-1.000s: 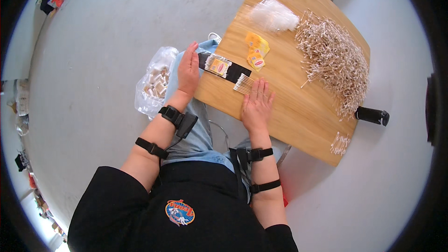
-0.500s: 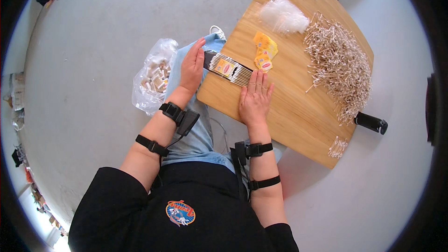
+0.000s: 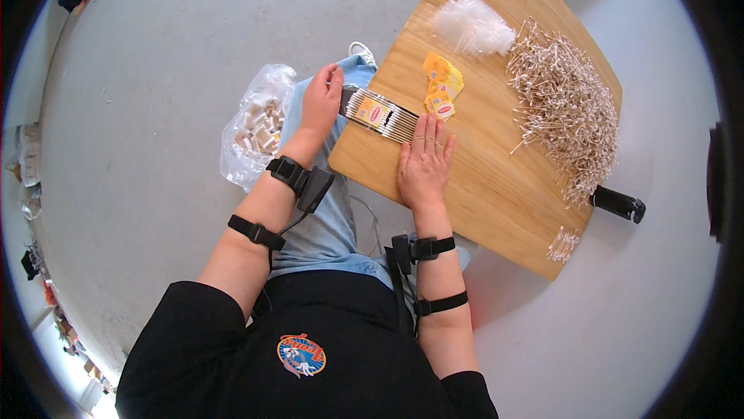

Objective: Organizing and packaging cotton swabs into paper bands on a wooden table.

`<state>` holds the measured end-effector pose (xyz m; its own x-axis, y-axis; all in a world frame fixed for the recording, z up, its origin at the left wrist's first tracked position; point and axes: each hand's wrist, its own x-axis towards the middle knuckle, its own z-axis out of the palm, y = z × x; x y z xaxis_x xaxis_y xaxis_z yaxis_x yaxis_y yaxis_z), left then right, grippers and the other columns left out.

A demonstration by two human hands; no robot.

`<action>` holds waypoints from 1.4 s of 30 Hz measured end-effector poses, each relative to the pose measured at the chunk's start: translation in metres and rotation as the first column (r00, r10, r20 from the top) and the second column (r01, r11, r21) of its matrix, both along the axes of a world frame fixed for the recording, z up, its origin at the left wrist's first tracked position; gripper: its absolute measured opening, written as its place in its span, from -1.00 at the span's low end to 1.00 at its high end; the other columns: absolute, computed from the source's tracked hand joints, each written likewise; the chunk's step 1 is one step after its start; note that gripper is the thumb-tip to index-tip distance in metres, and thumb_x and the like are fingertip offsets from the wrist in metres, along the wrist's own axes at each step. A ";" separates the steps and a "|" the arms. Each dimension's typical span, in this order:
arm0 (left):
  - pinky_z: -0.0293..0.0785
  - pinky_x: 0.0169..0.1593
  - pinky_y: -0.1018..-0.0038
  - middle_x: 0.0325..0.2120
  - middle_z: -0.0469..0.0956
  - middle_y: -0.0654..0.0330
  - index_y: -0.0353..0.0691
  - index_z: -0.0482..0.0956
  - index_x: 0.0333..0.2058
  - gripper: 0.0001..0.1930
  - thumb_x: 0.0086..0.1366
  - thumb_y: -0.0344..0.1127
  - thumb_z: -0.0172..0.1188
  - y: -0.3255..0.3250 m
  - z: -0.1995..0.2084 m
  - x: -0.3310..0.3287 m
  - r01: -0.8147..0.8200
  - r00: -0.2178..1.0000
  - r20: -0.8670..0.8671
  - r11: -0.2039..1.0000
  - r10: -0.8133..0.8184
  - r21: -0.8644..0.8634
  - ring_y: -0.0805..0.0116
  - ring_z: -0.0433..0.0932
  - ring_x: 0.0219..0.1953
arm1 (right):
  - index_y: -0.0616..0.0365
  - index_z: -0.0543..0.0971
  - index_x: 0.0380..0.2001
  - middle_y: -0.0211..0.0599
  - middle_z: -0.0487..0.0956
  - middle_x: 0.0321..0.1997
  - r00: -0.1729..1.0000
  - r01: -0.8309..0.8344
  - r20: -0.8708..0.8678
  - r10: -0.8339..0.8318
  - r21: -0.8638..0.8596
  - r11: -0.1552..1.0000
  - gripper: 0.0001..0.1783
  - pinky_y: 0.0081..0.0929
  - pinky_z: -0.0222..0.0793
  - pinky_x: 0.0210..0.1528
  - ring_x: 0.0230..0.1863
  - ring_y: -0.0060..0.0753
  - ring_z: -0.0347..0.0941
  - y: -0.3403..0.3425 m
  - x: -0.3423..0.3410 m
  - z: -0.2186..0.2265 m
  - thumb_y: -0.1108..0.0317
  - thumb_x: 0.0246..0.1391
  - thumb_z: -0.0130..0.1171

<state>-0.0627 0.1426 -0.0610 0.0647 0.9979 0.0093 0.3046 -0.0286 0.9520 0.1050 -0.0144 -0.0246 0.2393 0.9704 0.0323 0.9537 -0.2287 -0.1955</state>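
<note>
A flat row of cotton swabs (image 3: 400, 122) with a yellow-and-orange card (image 3: 373, 113) on top lies on a black holder (image 3: 349, 100) at the table's left edge. Clear plastic seems to cover part of it. My left hand (image 3: 319, 101) stands on edge beside the holder's left end, fingers slightly bent, with nothing visible in it. Its palm side is partly hidden. My right hand (image 3: 424, 167) lies flat on the table, fingers stretched, their tips at the right end of the swabs. Several loose yellow cards (image 3: 442, 82) lie just beyond my right fingertips.
Clear plastic bags (image 3: 473, 24) and a large heap of loose swabs (image 3: 562, 105) lie on the wooden table (image 3: 496, 186). A few swabs (image 3: 563, 244) sit at the near right corner, by a black cylinder (image 3: 618, 204). A clear bag of packed bundles (image 3: 257, 126) stands left of my leg.
My left fingers have bent a little more at the tips. My right hand and the row of swabs have stayed in place.
</note>
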 end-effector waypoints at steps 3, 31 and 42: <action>0.46 -0.30 0.33 -0.44 0.60 0.09 -0.30 0.54 -0.12 -0.59 0.38 -0.01 0.11 0.004 0.000 0.006 0.027 0.995 -0.092 0.996 -0.035 -0.082 0.22 0.57 -0.40 | 0.21 0.11 0.39 -0.10 0.09 0.50 1.000 -0.001 0.007 0.001 -0.001 1.000 -0.28 0.03 -0.36 0.50 0.51 -0.11 -0.07 0.000 0.000 0.000 0.15 0.25 -0.04; 0.35 -0.44 0.54 -0.61 0.51 0.28 -0.33 0.55 -0.38 -0.66 0.37 -0.10 0.19 0.001 -0.010 0.010 0.111 0.987 0.124 0.989 -0.099 -0.099 0.57 0.36 -0.55 | 0.20 0.09 0.40 -0.12 0.09 0.50 1.000 0.000 0.013 0.000 -0.006 1.000 -0.28 0.01 -0.36 0.50 0.52 -0.14 -0.09 0.003 -0.005 0.000 0.13 0.26 -0.06; 0.38 -0.43 0.54 -0.61 0.54 0.28 -0.32 0.56 -0.38 -0.67 0.36 -0.12 0.20 0.001 -0.011 0.010 0.092 0.987 0.142 0.992 -0.079 -0.086 0.55 0.40 -0.55 | 0.21 0.12 0.39 -0.09 0.11 0.48 1.000 0.021 0.018 -0.021 0.001 1.000 -0.29 0.04 -0.34 0.49 0.51 -0.10 -0.04 -0.001 -0.006 0.000 0.14 0.27 -0.06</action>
